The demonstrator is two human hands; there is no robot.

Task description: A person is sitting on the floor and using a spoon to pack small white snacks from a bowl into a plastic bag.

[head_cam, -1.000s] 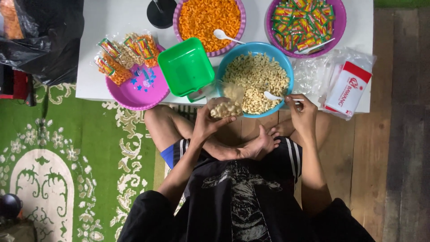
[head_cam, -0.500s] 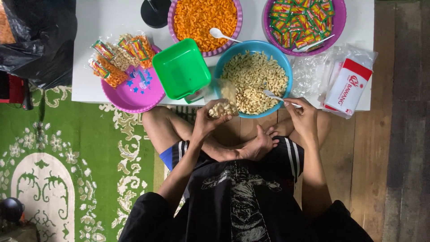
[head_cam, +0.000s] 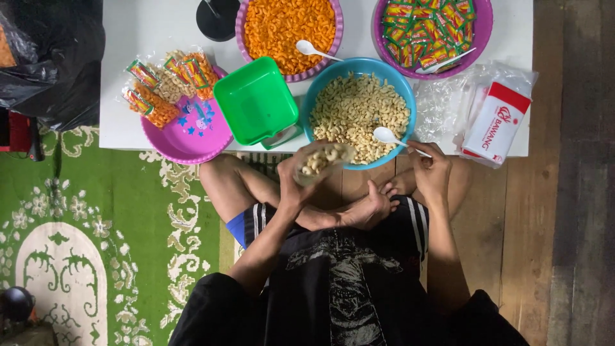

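Head view, change: my left hand [head_cam: 296, 181] had tipped the clear bag [head_cam: 321, 160] lower and flatter.
Left fingers: wrapped round that bag, part-filled with pale nuts, just before the blue bowl [head_cam: 359, 112].
Right fingers: my right hand [head_cam: 430, 172] pinched the white spoon [head_cam: 398, 140] over the bowl's rim.

Left hand [head_cam: 296, 182] holds small clear plastic bag of pale nuts [head_cam: 320, 160]; right hand [head_cam: 430, 172] grips white plastic spoon [head_cam: 392, 137] over round blue bowl [head_cam: 405, 97].

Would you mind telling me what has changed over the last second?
The left hand tipped its small clear bag of nuts toward the blue bowl. The right hand drew the white spoon slightly back. Both grips and the other bowls are unchanged.
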